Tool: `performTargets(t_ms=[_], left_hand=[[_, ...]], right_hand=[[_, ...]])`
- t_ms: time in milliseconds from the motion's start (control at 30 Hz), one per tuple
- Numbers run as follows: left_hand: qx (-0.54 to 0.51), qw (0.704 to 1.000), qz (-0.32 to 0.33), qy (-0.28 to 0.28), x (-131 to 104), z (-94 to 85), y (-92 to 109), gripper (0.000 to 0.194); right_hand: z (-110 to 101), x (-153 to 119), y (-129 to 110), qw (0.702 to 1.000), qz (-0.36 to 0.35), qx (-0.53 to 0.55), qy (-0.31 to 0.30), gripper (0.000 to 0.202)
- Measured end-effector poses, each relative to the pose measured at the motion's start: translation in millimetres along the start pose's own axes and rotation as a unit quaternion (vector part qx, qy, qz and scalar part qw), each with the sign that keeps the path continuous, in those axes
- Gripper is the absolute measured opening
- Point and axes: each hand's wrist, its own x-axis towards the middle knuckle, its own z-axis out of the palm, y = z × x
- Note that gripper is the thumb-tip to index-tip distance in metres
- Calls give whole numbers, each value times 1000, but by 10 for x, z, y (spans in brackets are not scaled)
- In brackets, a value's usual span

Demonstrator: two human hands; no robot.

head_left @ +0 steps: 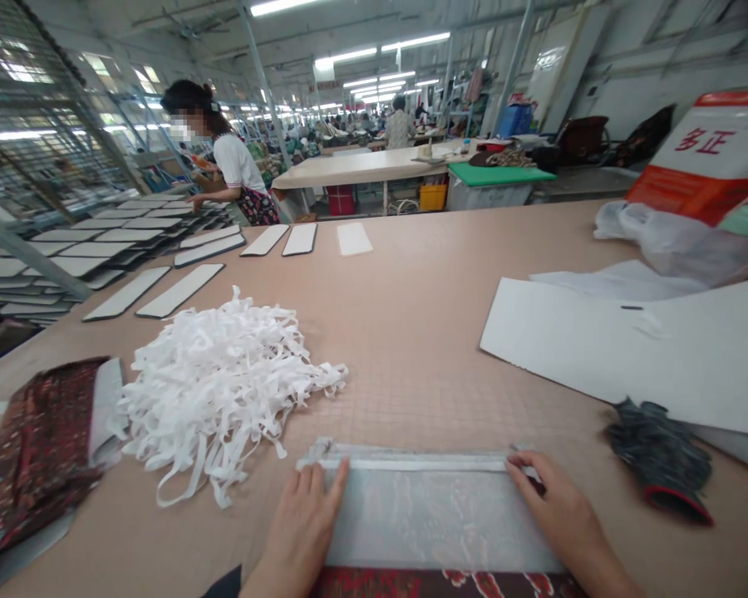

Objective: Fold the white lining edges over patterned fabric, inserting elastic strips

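A folded fabric piece (436,519) lies in front of me with its pale grey backing up; dark red floral print shows along its near edge. A narrow white tape (420,464) runs straight across its far edge. My left hand (302,519) rests flat at the left end, fingers stretched out on the tape and fabric. At the right end my right hand (554,507) pinches the tape's end between thumb and forefinger. To the left, beyond my left hand, is a tangled heap of loose white tapes (218,378).
Dark red patterned fabric (43,432) lies at the left. White panels (180,291) are spread at the far left, near a co-worker (233,162). On the right are a big white board (629,349), a dark glove (661,457), a plastic bag (666,237) and an orange-white box (711,158).
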Motion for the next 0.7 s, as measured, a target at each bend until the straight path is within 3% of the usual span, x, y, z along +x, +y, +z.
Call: performTargets(t_ms=[133, 300, 567, 700], left_hand=[[28, 999, 15, -27, 27, -46, 76, 67], [-8, 999, 48, -8, 211, -172, 171, 53], [-135, 981, 141, -2, 578, -368, 779, 56], [-111, 983, 145, -2, 640, -337, 877, 54]], right_hand=[[-5, 7, -34, 1000, -11, 13, 0, 21], [-13, 25, -80, 998, -11, 67, 13, 13], [-28, 62, -145, 993, 3, 113, 22, 7], [-70, 99, -151, 994, 11, 107, 11, 8]])
